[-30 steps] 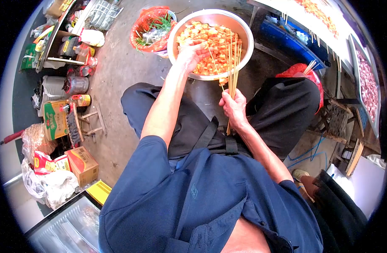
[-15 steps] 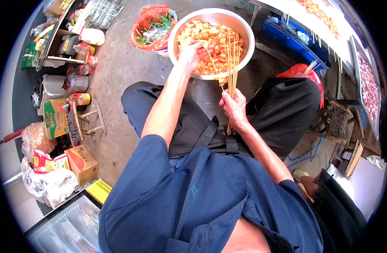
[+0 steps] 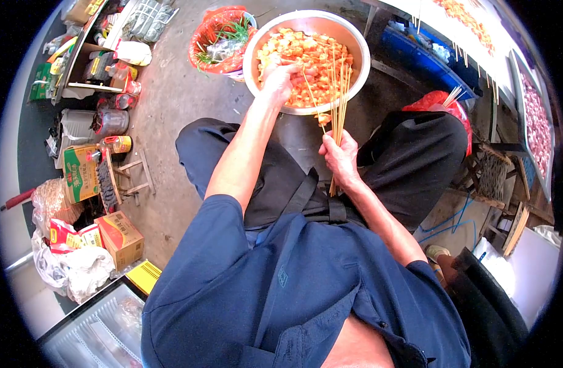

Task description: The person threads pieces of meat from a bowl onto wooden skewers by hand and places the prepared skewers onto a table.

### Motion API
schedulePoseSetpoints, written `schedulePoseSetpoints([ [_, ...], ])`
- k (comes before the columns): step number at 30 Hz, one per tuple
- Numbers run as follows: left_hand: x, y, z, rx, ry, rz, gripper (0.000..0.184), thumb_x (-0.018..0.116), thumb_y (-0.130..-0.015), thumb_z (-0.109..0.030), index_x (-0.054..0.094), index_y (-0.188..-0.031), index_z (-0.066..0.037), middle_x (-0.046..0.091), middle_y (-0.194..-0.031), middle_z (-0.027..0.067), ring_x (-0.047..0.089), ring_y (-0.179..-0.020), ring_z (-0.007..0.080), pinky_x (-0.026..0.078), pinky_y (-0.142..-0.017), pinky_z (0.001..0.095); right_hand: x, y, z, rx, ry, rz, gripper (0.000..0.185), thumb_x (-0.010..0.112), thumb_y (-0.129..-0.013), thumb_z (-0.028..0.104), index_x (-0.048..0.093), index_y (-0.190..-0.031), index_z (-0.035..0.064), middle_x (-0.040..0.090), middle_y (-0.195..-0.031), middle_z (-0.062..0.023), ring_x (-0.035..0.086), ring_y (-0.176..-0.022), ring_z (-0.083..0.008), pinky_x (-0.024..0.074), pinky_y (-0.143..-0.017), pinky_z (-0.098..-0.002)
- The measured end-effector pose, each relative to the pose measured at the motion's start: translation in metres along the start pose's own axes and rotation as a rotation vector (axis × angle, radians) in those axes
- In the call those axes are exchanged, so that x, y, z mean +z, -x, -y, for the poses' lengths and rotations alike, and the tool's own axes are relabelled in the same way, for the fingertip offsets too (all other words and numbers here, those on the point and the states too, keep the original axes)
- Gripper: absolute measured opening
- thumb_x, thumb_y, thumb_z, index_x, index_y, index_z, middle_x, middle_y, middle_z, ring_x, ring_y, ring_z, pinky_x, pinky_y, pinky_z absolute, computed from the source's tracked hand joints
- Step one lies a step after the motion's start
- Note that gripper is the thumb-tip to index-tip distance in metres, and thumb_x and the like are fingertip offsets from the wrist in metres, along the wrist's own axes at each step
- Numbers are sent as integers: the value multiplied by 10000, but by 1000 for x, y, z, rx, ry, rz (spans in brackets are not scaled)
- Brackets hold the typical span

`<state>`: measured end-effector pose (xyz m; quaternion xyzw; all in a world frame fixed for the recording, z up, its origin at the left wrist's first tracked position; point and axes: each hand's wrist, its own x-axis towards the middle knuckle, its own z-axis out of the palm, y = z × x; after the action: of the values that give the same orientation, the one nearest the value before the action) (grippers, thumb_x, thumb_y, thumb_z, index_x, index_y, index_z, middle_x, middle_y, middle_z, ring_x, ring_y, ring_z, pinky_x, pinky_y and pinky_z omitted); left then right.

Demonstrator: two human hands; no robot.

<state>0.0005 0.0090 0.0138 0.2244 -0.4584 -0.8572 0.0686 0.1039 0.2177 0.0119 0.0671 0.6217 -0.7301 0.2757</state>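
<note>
A wide metal bowl (image 3: 361,46) in front of me holds many orange-coated meat pieces (image 3: 321,80). My left hand (image 3: 278,78) is over the bowl's left side, fingers closed at a meat piece; its fingertips are partly lost against the orange heap. In my right hand (image 3: 341,158), below the bowl's near rim, is a bundle of thin wooden skewers (image 3: 339,104), points upward. One skewer leans left of the bundle, its tip near my left fingertips. Meat is threaded low on that skewer, just above my right hand.
Left of the bowl stands a bucket lined with a red bag (image 3: 201,37), green stalks inside. A red bag with skewers (image 3: 456,101) lies by my right knee. A tray of diced meat (image 3: 536,129) is far right. Bottles, cartons (image 3: 119,236) and a stool (image 3: 137,172) line the left.
My left hand has shifted slightly within the bowl, its fingers drawn a little closer together. The right hand keeps its hold on the skewers in nearly the same place.
</note>
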Motion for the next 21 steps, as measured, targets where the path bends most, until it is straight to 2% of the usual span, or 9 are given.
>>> schedulePoseSetpoints([
  [2,-3,-6,3,-58,39,-22,190,539,-786,93,473,-961,63,610,-875,210,667,-742,369,586,-643,425,0,0,-3,-19,10,8,86,552,-884,149,538,-878,64,540,-601,14,424,-475,-48,330,-431,-208],
  [5,-2,-7,7,-62,8,-33,162,544,-777,90,487,-926,62,616,-838,207,668,-722,366,586,-627,427,0,1,-6,-50,23,-17,77,555,-883,133,541,-883,58,545,-605,12,439,-487,-55,345,-446,-218],
  [11,0,-5,19,-44,3,11,156,542,-763,90,498,-909,60,633,-837,229,670,-706,352,587,-616,431,4,1,-8,-93,3,-51,72,559,-878,114,538,-867,46,544,-602,1,460,-500,-65,366,-462,-225],
  [15,12,10,17,-88,-31,18,165,543,-775,82,490,-929,60,641,-825,230,674,-695,330,589,-605,409,4,2,-3,-48,3,-60,70,556,-878,112,538,-860,47,543,-604,1,460,-497,-67,363,-457,-224],
  [17,18,19,18,-112,-107,23,136,553,-803,53,508,-930,44,647,-906,232,679,-762,327,593,-639,398,4,-3,-2,-67,-16,-88,64,553,-877,111,536,-858,53,542,-600,6,447,-490,-61,351,-447,-220],
  [18,17,17,22,-120,-87,23,111,569,-804,61,494,-877,25,647,-886,224,681,-763,325,597,-652,395,3,-6,-2,-65,-20,-89,63,553,-877,117,530,-869,58,543,-596,5,424,-461,-54,328,-418,-213],
  [21,22,20,23,-146,-131,35,128,591,-802,65,495,-880,28,646,-852,208,682,-753,325,600,-662,401,3,-7,1,-29,-50,-94,66,555,-881,127,526,-884,67,542,-593,2,394,-427,-48,298,-383,-209],
])
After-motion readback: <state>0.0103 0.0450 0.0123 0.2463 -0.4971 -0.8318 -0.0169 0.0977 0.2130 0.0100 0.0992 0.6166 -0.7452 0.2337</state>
